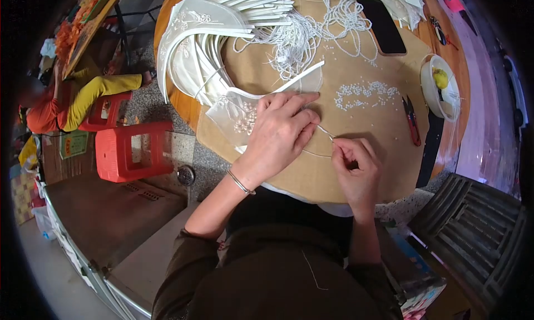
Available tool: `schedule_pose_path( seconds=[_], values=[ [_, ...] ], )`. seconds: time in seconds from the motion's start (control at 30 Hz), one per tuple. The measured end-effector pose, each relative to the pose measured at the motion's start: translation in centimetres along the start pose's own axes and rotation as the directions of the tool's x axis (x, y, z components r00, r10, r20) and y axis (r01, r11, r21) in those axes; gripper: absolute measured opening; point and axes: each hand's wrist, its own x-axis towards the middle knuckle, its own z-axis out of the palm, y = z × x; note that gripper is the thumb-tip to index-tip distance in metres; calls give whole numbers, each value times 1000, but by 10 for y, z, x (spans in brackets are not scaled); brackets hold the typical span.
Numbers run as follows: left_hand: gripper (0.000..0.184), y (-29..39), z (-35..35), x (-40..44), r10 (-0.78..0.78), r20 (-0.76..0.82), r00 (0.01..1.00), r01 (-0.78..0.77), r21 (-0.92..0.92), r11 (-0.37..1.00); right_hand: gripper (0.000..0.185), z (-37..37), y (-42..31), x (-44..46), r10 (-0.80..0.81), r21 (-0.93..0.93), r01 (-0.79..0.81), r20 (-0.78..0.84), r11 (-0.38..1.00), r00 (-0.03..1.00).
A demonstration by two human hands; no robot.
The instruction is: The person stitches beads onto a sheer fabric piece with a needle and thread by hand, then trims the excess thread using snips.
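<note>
Your right hand [356, 161] has its grip closed on a beaded thread [325, 131], low over the round surface [389, 175]; your left hand [281, 128] lies on white fabric [219, 117], its grip impossible to tell. Loose beads [367, 92] lie beyond, phone [384, 25] farther up, bowl [427, 89] right; across the room, someone [44, 111] sits near a red stool [111, 153].

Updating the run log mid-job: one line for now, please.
left hand on sheer fabric | right hand pinching thin strand | loose beads on brown sheet | phone beyond
</note>
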Motion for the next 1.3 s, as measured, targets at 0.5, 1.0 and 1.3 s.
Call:
schedule_pose_path(
  seconds=[0.5,1.0,1.3],
  values=[
    [9,0,2,-1,12,-14,1000,-12,0,1000,16,1,-1,1,15,1,-15,12,1000,1000],
    [10,0,3,0,22,-6,1000,-23,-43,999,17,1,-1,5,-44,-16,44,20,999,999],
    [11,-1,4,1,15,30,999,-13,-71,997,16,1,-1,5,-38,11,37,29,999,999]
  ],
)
